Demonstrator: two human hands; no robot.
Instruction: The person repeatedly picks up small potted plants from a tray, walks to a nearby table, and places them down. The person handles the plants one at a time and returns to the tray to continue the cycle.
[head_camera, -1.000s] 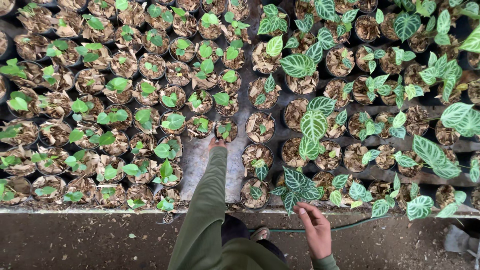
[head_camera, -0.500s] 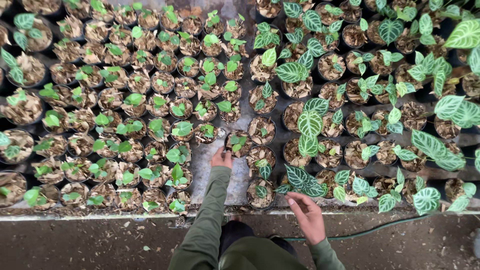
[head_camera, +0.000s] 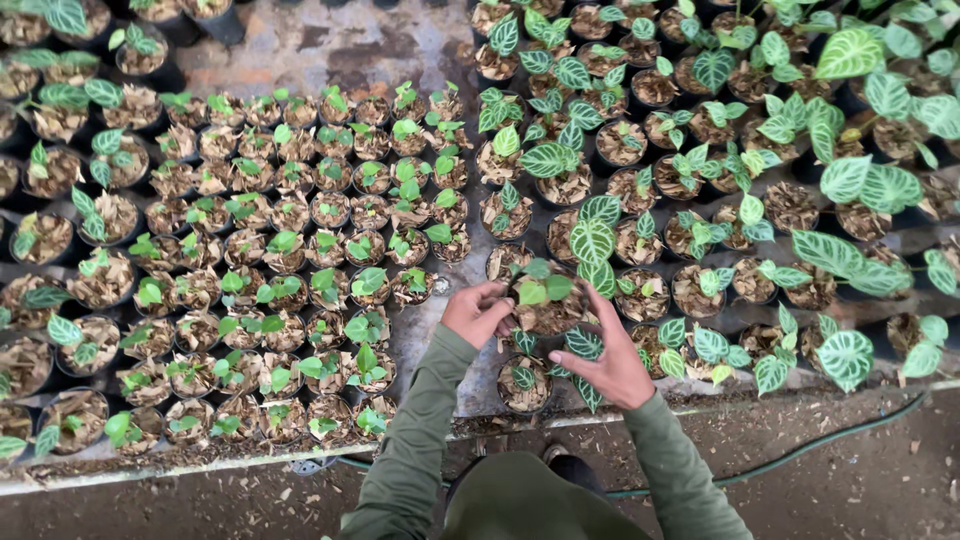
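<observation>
A small black pot (head_camera: 545, 308) filled with brown husk and a seedling with bright green leaves sits between my two hands. My left hand (head_camera: 478, 312) grips its left rim, fingers curled on the edge. My right hand (head_camera: 610, 360) cups the pot's right side, fingers spread against it. Both arms wear olive-green sleeves. The pot is at the near edge of the bed, among other pots of veined-leaf plants.
Several rows of small seedling pots (head_camera: 290, 290) fill the left of the bed. Bigger pots with white-veined green leaves (head_camera: 760, 180) crowd the right. A bare wet strip (head_camera: 425, 330) runs between both groups. A hose (head_camera: 800, 450) lies on the dirt floor below.
My left hand has drawn back from the gap between the groups to the pot. My right hand rose from the floor side to the pot's right. The view moved closer.
</observation>
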